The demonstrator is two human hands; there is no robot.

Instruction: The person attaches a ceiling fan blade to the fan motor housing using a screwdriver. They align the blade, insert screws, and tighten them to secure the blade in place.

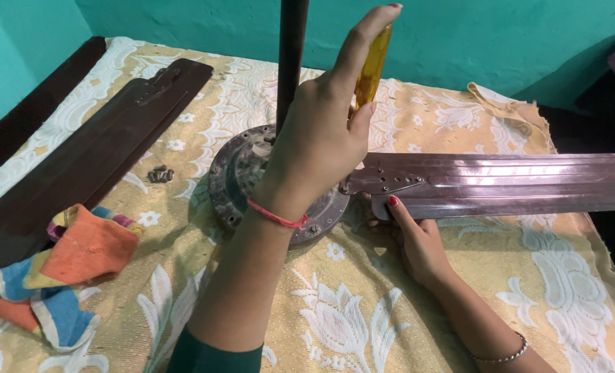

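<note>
Left hand [321,138] wrapped around a yellow-handled screwdriver [373,65], held upright over the blade bracket [383,183]. Just below, right hand [418,242] propping one fan blade [514,185] against the ceiling fan motor [235,179]. Well left: one blade [93,159] unattached, loose screws [160,174], one cloth [65,269]. Mounting unfinished.

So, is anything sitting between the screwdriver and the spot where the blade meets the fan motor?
Nothing visible does. The left hand holds the yellow-handled screwdriver upright over the blade bracket at the motor hub; the hand hides the tip. The right hand steadies the blade from underneath. The down rod stands behind, clear of it.
</note>
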